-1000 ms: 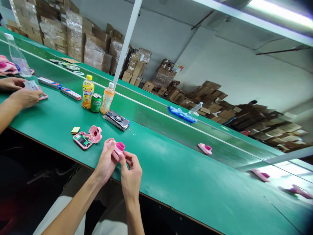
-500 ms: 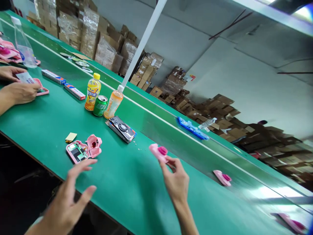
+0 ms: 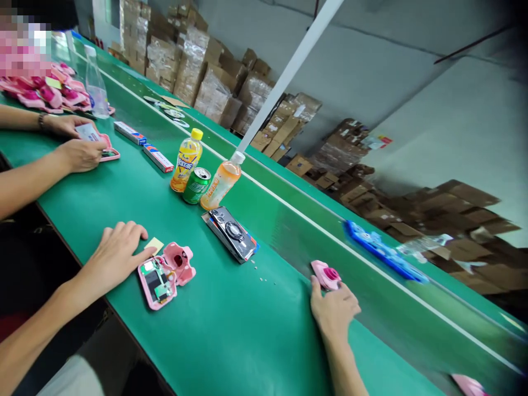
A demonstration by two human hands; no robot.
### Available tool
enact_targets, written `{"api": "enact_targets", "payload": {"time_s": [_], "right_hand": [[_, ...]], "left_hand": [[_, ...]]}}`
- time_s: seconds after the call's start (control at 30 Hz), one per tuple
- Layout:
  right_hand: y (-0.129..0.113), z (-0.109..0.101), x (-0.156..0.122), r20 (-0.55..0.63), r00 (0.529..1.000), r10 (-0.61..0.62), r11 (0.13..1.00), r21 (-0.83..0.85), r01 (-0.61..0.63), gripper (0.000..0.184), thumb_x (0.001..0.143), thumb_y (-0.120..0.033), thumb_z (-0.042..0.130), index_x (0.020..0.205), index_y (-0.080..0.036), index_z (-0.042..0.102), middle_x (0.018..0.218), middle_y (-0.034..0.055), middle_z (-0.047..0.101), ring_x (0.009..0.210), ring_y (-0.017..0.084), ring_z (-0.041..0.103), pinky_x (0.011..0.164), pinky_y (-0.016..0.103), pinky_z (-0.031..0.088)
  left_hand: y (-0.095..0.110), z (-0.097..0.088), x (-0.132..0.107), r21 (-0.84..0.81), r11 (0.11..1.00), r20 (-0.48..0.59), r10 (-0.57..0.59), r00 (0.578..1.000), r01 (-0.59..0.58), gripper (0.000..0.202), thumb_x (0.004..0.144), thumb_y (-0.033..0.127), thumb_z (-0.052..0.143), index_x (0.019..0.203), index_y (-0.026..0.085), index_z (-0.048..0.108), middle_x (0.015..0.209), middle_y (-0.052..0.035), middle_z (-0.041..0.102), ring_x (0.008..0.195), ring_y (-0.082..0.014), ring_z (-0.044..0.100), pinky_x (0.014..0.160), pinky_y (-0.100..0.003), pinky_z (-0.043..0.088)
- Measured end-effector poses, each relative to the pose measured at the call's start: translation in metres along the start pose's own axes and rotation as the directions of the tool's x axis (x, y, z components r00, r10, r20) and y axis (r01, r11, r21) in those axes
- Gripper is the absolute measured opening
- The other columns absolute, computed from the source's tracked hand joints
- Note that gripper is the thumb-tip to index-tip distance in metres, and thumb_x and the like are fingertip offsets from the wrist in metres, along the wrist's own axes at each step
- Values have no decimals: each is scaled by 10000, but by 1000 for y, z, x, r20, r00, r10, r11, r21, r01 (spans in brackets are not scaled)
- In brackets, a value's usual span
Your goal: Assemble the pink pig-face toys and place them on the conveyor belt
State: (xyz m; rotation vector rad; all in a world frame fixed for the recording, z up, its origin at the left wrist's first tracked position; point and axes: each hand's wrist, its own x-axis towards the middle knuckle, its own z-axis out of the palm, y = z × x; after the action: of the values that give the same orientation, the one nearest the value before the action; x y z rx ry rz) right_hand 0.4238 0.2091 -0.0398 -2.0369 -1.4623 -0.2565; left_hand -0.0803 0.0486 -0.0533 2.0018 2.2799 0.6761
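Observation:
My right hand (image 3: 336,311) is closed around a pink toy camera (image 3: 325,274) with a magenta lens, at the near edge of the belt. My left hand (image 3: 117,253) is open, palm down, at the table's near edge. Its thumb and fingertips are by a small yellow pad (image 3: 153,246); whether they touch it I cannot tell. Right beside that hand lies an opened pink camera case (image 3: 179,263), its green circuit board (image 3: 159,283) showing.
At left, another person's hands (image 3: 84,151) hold a pink case and a pale packet. Bottles (image 3: 223,181), a green can (image 3: 197,186) and a black phone-like object (image 3: 233,231) stand or lie mid-table. Beyond are a blue tray (image 3: 381,250) and another pink camera (image 3: 468,385).
My right hand has lowered the pink toy camera toward the belt. My left hand has come in beside the yellow pad and the opened case. The whole view has swung left.

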Motion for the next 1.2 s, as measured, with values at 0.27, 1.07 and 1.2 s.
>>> {"api": "enact_targets", "payload": {"time_s": [0.27, 1.07, 1.2], "right_hand": [[-62, -53, -175, 28, 890, -455, 843, 334, 421, 631, 964, -604, 488, 1344, -101, 507, 1316, 251, 591, 1234, 347, 567, 1051, 571, 455], [-225, -87, -217, 296, 782, -548, 736, 615, 283, 137, 902, -161, 574, 826, -227, 668, 815, 9, 708, 749, 175, 627, 695, 279, 466], [-225, -93, -209, 362, 717, -596, 747, 578, 330, 159, 906, -117, 554, 812, -210, 643, 803, 0, 677, 751, 156, 619, 711, 260, 460]], "left_hand": [[75, 8, -33, -276, 959, 81, 86, 993, -60, 253, 982, 396, 384, 850, 226, 517, 922, -79, 632, 919, -300, 557, 832, -438, 366], [88, 5, -55, -927, 352, 209, 196, 958, 130, 344, 959, 487, 502, 1157, 209, 545, 795, -8, 703, 726, -198, 627, 694, -278, 472], [86, 6, -56, -925, 358, 210, 204, 956, 127, 398, 963, 504, 495, 1154, 181, 628, 819, -35, 724, 752, -210, 650, 693, -279, 486]]}}
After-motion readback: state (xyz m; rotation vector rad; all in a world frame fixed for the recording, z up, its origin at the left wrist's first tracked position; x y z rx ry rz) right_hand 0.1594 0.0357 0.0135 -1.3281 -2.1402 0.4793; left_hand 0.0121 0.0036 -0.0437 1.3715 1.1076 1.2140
